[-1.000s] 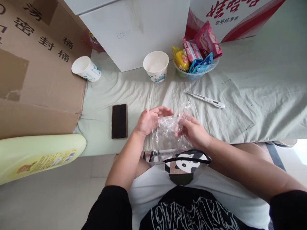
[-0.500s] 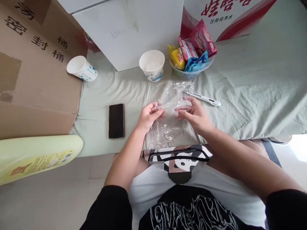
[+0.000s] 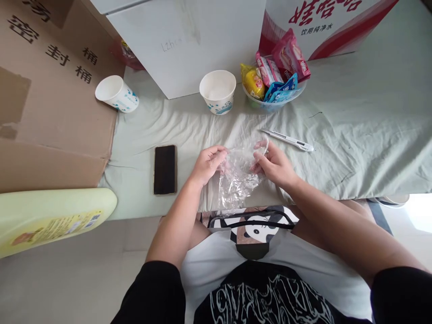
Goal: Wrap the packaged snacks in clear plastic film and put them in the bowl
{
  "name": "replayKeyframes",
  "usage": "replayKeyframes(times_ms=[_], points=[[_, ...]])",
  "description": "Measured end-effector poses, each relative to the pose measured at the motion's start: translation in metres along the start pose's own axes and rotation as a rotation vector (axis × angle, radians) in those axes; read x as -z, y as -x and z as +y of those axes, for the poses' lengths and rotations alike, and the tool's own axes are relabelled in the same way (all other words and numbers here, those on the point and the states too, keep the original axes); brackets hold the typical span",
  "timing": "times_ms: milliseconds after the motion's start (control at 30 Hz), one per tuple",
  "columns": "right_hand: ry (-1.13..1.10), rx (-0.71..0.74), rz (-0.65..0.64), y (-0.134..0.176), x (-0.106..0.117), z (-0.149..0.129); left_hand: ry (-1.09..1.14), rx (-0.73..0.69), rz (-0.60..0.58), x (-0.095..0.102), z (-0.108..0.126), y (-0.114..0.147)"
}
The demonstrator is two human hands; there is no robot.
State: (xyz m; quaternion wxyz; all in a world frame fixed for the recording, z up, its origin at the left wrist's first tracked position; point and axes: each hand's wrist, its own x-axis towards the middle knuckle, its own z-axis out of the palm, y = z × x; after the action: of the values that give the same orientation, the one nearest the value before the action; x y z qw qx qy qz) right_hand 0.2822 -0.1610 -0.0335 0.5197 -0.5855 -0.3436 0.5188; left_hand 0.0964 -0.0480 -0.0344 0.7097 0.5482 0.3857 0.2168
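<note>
A crumpled clear plastic bag [image 3: 238,180] is stretched between my two hands above the cloth-covered table. My left hand [image 3: 209,164] pinches its left side between thumb and fingers. On the other side, my right hand [image 3: 272,162] grips the bag, with part of the film lying over its fingertips. The bag's lower end hangs toward the table's front edge. Just beyond my right hand lies a white utility knife [image 3: 290,140], apart from the fingers.
A paper cup [image 3: 218,96] and a bowl of wrapped snacks [image 3: 273,104] stand behind my hands. Left are a phone [image 3: 165,170], a tilted paper cup [image 3: 118,94], a cardboard box [image 3: 67,112] and a pale green bottle [image 3: 67,198]. White boxes [image 3: 189,54] line the back.
The bag, spread flatter before, is now bunched between my hands, its far part drawn in toward me. My right fingers have curled in around the film.
</note>
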Motion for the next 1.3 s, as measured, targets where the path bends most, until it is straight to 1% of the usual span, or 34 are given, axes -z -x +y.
replayKeyframes(times_ms=[133,167,300,367,400,433,500,533,567,667,700,733,800,867,900,967,1067,1133,1233,1300], points=[[-0.167,-0.01,-0.193,0.003,0.001,-0.004,0.07,-0.047,0.133,0.002,0.002,-0.001],[-0.191,-0.025,-0.221,0.003,0.001,-0.005,0.087,-0.055,0.162,0.003,0.003,-0.002],[-0.188,-0.095,-0.226,0.005,0.006,-0.008,0.133,-0.091,0.304,0.006,0.005,-0.006],[-0.157,-0.112,-0.219,0.004,0.009,-0.008,0.145,-0.112,0.346,0.007,0.005,-0.008],[-0.141,-0.1,-0.195,0.003,0.01,-0.008,0.153,-0.117,0.349,0.007,0.005,-0.009],[-0.129,-0.073,-0.153,0.002,0.011,-0.007,0.16,-0.117,0.337,0.006,0.005,-0.009],[-0.118,-0.006,-0.054,-0.001,0.012,-0.003,0.174,-0.103,0.272,0.005,0.005,-0.009],[-0.115,0.018,-0.023,-0.003,0.012,-0.001,0.179,-0.095,0.237,0.004,0.004,-0.008],[-0.111,0.03,-0.019,-0.005,0.012,0.0,0.178,-0.087,0.202,0.003,0.004,-0.008],[-0.065,0.027,-0.103,-0.007,0.01,0.003,0.135,-0.046,0.095,0.002,0.004,-0.004],[-0.034,0.036,-0.109,-0.007,0.009,0.002,0.123,-0.036,0.052,0.003,0.003,-0.004],[-0.009,0.054,-0.086,-0.007,0.008,0.001,0.119,-0.032,0.012,0.004,0.003,-0.003],[-0.016,0.102,0.014,-0.006,0.006,-0.002,0.123,-0.028,-0.046,0.005,0.003,-0.002],[-0.1,0.135,0.099,-0.006,0.004,-0.006,0.111,-0.013,-0.063,0.005,0.002,-0.003],[-0.144,0.136,0.108,-0.006,0.003,-0.008,0.097,-0.001,-0.061,0.005,0.002,-0.003],[-0.157,0.112,0.072,-0.006,0.002,-0.01,0.079,0.02,-0.05,0.003,0.002,-0.003],[-0.041,0.093,0.009,-0.006,0.001,-0.012,0.097,0.022,-0.013,0.002,0.003,-0.003],[-0.013,0.093,0.0,-0.005,0.001,-0.013,0.108,0.018,-0.004,0.003,0.003,-0.004],[-0.089,0.081,0.006,-0.003,0.002,-0.015,0.113,0.02,-0.051,0.005,0.005,-0.003],[-0.113,0.083,-0.019,-0.001,0.003,-0.016,0.126,0.013,-0.094,0.005,0.006,-0.002]])
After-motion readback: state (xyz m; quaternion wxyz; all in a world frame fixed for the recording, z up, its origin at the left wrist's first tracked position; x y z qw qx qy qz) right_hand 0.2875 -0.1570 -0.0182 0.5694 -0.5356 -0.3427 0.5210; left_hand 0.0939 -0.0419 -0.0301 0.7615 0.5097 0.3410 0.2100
